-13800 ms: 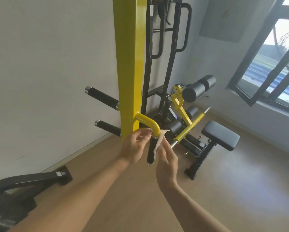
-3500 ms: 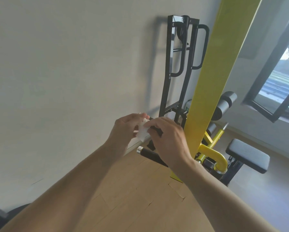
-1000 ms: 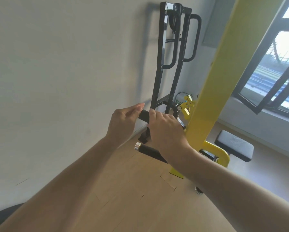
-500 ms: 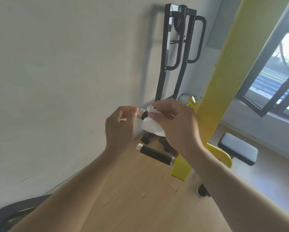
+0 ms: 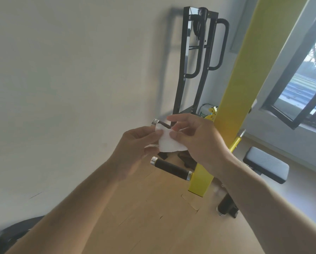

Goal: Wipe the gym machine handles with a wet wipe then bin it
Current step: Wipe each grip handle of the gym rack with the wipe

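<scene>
A white wet wipe hangs between both hands in front of the yellow machine post. My left hand pinches its left edge and my right hand pinches its right side. Behind the wipe, the upper black handle with a chrome end cap sticks out leftward; most of it is hidden by my right hand. The lower black handle juts from the post just below my hands, untouched.
A black frame with loop grips stands against the white wall. A padded bench seat sits at the right on the wooden floor. A black roller lies beside the post's base. An open window is at far right.
The wipe has come off the upper handle. One second ago both hands gripped that handle; now they hold the wipe spread between them just in front of it.
</scene>
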